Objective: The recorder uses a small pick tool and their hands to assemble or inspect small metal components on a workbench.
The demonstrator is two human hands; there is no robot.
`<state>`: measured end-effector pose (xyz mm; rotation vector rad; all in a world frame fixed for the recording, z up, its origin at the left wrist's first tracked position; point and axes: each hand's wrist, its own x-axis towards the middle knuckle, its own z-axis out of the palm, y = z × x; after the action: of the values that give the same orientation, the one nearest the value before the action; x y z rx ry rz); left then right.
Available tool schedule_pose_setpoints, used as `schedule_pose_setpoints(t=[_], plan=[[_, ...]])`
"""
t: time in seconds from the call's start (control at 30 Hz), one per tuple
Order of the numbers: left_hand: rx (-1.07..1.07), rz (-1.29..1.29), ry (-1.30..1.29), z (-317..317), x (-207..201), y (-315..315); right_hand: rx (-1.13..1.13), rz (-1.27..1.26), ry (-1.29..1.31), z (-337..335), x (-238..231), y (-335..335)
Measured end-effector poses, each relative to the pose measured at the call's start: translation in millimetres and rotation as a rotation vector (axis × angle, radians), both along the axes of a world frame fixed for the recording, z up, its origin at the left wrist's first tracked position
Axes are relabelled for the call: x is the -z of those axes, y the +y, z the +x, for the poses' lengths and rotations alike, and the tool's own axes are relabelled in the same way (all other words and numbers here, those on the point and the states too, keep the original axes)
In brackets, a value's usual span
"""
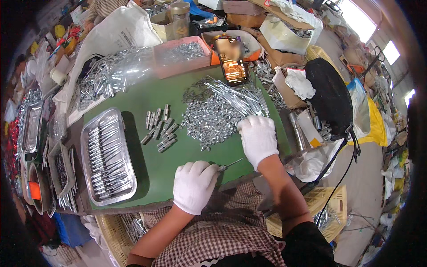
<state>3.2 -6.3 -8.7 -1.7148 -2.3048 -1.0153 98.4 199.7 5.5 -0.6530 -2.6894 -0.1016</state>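
My left hand (194,187), in a white glove, is closed near the front edge of the green tabletop (173,178). Pinched in it is a thin metal rod (234,163) with a small fitting at the hand end; the rod points right. My right hand (259,141), also gloved, has its fingers curled down at the right edge of a heap of small silver metal fittings (209,122). Whatever its fingertips hold is hidden. Behind that hand lies a bundle of long metal rods (242,99). Several short metal sleeves (161,124) lie loose left of the heap.
At the left, a metal tray (129,167) holds a row of assembled rod pieces. Behind the heap stand a lit phone (232,62) and a pink bin (207,57) of small parts. A black bag (329,95) is at the right; yellow baskets (340,202) sit below the table.
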Motion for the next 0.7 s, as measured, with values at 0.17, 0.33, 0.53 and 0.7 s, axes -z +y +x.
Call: schedule_pose_setpoints(t=[0.17, 0.33, 0.53, 0.7], plan=[[0.003, -0.006, 0.007, -0.1, -0.5, 1.2, 0.017, -0.236, 0.031, 14.7, -5.7, 7.8], [-0.004, -0.018, 0.002, -0.3, -0.9, 1.0, -0.002, -0.257, 0.179, 21.0, -4.5, 14.9], [-0.014, -0.030, -0.001, 0.1, -0.1, 0.6, -0.087, -0.318, 0.214, 8.9, 2.3, 11.7], [-0.010, -0.023, 0.001, 1.0, -0.6, 0.1, -0.082, -0.213, 0.088, 5.5, 4.8, 12.9]])
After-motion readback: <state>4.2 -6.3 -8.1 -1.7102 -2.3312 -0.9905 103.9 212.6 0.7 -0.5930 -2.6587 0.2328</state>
